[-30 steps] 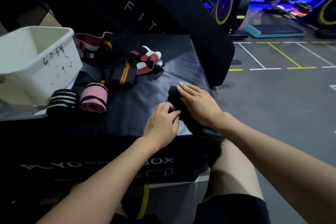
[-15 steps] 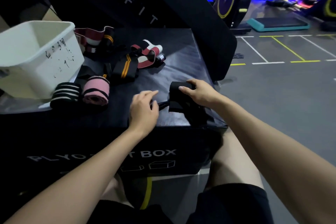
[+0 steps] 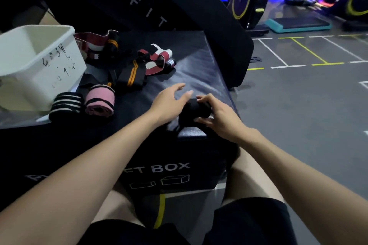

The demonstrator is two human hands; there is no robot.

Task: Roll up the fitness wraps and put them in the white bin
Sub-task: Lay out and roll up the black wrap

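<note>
A black wrap (image 3: 194, 109), partly rolled, sits near the front right edge of the black plyo box (image 3: 199, 69). My right hand (image 3: 219, 117) grips the roll with curled fingers and thumb. My left hand (image 3: 169, 101) hovers just left of it, fingers spread and straight, holding nothing. The white bin (image 3: 37, 63) stands at the left. In front of it lie a rolled black-and-white striped wrap (image 3: 65, 105) and a rolled pink wrap (image 3: 100, 101).
Loose wraps lie behind: a black one with orange stripes (image 3: 130, 74), a red-and-white one (image 3: 157, 57), another red-and-white one by the bin (image 3: 93, 43). A black pad marked FIT (image 3: 179, 6) leans at the back. Grey gym floor (image 3: 298, 105) lies to the right.
My right hand has pulled the black wrap nearer the front edge and closed round it as a roll. My left hand has lifted off the box and opened its fingers beside the roll.
</note>
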